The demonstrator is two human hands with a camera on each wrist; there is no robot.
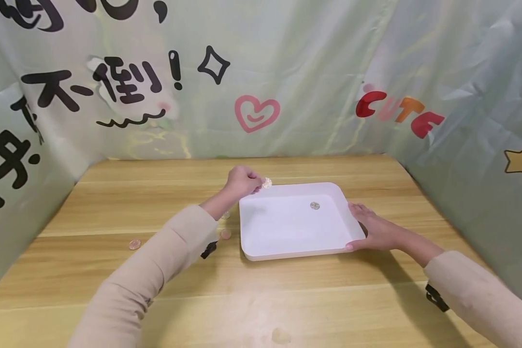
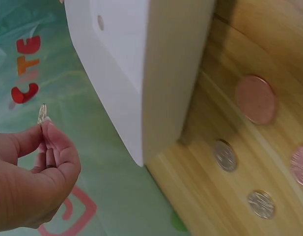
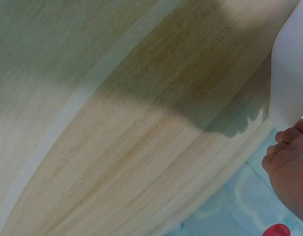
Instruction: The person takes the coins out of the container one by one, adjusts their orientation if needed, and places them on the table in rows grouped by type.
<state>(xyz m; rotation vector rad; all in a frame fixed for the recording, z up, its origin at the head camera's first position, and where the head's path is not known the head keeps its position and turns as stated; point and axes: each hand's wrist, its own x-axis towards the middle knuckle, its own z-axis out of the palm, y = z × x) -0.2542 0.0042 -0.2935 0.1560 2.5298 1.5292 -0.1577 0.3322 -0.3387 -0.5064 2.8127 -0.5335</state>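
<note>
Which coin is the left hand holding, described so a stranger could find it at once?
Start at the white tray in the middle of the wooden table. At its far left corner the left hand pinches a pale coin in its fingertips. It alone is off any surface: one coin lies in the tray, the others on the table.

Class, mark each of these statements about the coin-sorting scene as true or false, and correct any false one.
1. The left hand pinches a coin. True.
2. The white tray holds no coins. False: one coin in the tray lies there.
3. The right hand rests against the tray's right side. True.
4. All the loose coins on the table lie to the right of the tray. False: they lie to its left.
5. The tray sits on a glass table. False: the table is wooden.
</note>
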